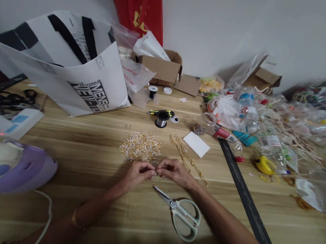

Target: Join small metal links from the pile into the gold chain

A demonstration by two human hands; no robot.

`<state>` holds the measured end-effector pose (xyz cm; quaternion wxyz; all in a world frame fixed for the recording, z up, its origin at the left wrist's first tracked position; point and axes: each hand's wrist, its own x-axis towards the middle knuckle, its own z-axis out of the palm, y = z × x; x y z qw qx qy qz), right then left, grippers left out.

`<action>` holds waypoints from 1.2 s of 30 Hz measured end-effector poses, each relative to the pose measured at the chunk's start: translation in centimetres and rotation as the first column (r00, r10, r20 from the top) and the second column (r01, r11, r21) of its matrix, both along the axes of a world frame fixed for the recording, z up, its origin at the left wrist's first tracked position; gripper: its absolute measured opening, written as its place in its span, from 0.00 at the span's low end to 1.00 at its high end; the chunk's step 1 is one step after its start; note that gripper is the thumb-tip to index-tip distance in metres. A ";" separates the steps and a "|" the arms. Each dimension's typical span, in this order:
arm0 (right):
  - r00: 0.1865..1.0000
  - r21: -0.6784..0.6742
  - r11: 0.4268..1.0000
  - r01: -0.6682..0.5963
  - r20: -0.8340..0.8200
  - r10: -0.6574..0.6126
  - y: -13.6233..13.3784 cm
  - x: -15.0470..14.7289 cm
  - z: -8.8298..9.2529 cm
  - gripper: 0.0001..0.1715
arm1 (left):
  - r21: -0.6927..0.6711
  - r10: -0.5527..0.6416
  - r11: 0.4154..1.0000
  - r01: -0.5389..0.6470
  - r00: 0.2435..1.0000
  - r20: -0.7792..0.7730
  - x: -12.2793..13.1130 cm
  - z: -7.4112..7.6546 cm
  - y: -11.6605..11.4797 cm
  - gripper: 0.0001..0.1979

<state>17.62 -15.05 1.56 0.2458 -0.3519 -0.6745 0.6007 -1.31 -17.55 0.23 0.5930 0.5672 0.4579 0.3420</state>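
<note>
My left hand (pixel 140 173) and my right hand (pixel 174 171) meet fingertip to fingertip over the table, each closed in a pinch. Something tiny and shiny shows between them, too small to name. Just behind my left hand lies a pile of small gold and silver pieces (pixel 140 146). A gold chain (pixel 187 156) with bead-like links stretches on the wood beyond my right hand. Scissors with pale green handles (pixel 178 213) rest in front of my hands, blades slightly apart and pointing up-left. A spool of silvery wire (pixel 161 119) stands behind the pile.
A white card (pixel 196 144) lies right of the chain. Behind the wire spool are a yellow-black cutter (pixel 155 112) and a dark spool (pixel 152 93). A large white bag (pixel 97 78), a power strip (pixel 18 122) and a purple-white appliance (pixel 17 167) occupy the left. Plastic bottles and bags (pixel 248 104) crowd the right.
</note>
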 end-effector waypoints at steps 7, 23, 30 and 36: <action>0.993 0.254 0.967 -0.021 0.120 -0.010 -0.1 0.1 -0.1 0.16 | 0.185 0.025 0.983 0.005 0.987 -0.158 0.4 -0.2 0.0 0.06; 0.962 0.458 0.867 -0.198 0.260 0.082 -0.4 0.1 0.9 0.13 | 0.296 0.064 0.954 0.051 0.928 -0.367 0.8 1.0 -0.5 0.05; 0.976 0.363 0.924 -0.118 0.216 0.040 -0.2 0.3 0.9 0.13 | 0.138 0.039 0.990 -0.027 0.996 -0.085 0.7 0.1 -0.1 0.06; 0.984 0.298 0.950 -0.095 0.174 0.044 0.0 0.3 0.6 0.14 | 0.104 0.038 0.994 -0.035 0.999 -0.027 0.7 -0.2 0.1 0.06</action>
